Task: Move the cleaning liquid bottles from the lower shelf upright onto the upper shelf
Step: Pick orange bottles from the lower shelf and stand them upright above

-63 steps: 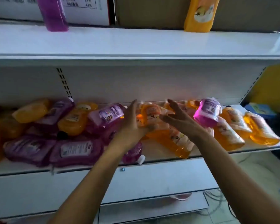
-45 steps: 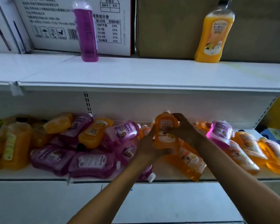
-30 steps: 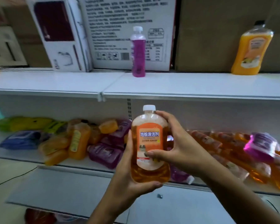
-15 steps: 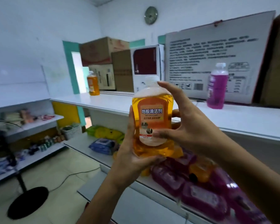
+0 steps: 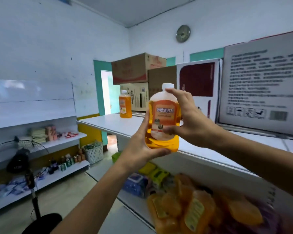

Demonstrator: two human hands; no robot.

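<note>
An orange bottle with a white cap is held upright in both hands, raised in front of the upper shelf and not resting on it. The left hand is cupped under the base and up the bottle's left side; the right hand is curled round the right side, forefinger at the neck and thumb on the label. A second orange bottle is seen standing upright farther along the upper shelf, before stacked cardboard boxes. On the lower shelf, blurred orange bottles are seen lying heaped beside green and blue packets.
</note>
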